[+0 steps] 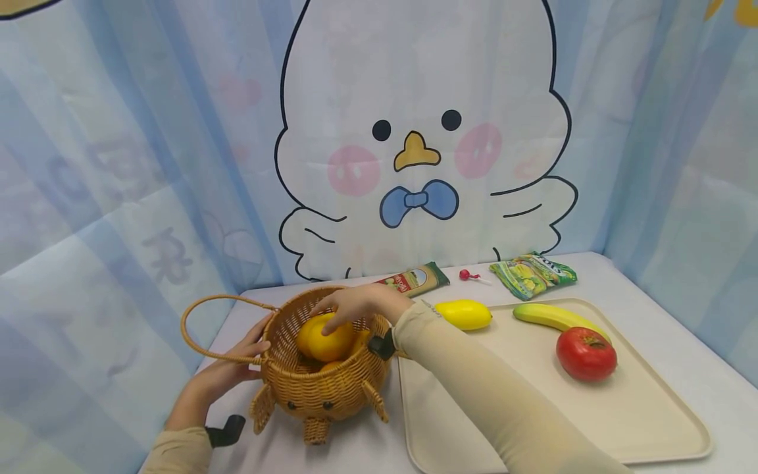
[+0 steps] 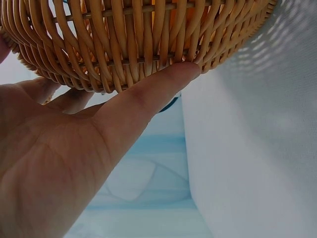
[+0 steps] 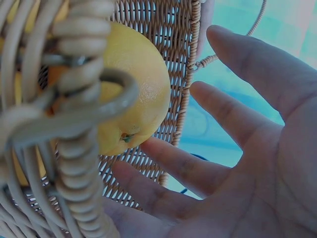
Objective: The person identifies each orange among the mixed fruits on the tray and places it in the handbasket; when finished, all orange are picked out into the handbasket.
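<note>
A woven wicker basket with an animal face and ears stands on the white table, its handle hanging out to the left. Inside lie several orange and yellow fruits, the top one an orange. My left hand rests against the basket's left side; in the left wrist view, its thumb lies straight along the wicker wall. Over the basket's opening is my right hand. The right wrist view shows its fingers spread, one fingertip at the orange, without a grip on it.
Right of the basket lies a beige tray with a banana, a red round fruit and a yellow fruit. Behind are a green-ended packet, a red lollipop and a green snack bag. Printed curtains surround the table.
</note>
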`<action>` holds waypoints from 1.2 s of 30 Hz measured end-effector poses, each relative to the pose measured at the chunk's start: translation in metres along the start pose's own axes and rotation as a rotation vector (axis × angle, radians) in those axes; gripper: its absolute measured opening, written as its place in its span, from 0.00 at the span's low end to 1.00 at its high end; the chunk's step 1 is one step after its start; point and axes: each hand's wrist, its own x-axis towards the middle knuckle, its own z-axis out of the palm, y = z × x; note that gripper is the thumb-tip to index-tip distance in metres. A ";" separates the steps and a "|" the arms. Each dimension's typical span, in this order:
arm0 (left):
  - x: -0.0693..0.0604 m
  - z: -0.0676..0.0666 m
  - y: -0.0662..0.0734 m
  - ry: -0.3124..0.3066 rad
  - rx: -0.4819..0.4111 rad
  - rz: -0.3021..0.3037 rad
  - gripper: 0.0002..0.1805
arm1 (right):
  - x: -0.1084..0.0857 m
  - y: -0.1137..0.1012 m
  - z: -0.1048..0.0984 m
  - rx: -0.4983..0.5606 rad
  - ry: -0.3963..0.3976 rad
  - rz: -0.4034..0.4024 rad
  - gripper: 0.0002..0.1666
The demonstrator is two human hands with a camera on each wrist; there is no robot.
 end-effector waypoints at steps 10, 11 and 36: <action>0.002 0.000 0.000 0.012 -0.009 0.004 0.38 | 0.000 0.003 0.000 0.021 0.012 0.008 0.32; 0.002 0.000 0.000 0.009 -0.012 0.005 0.38 | 0.000 0.003 0.000 0.022 0.012 0.008 0.32; -0.029 -0.034 -0.029 0.004 0.212 -0.114 0.39 | -0.001 0.016 0.002 0.053 0.065 -0.091 0.30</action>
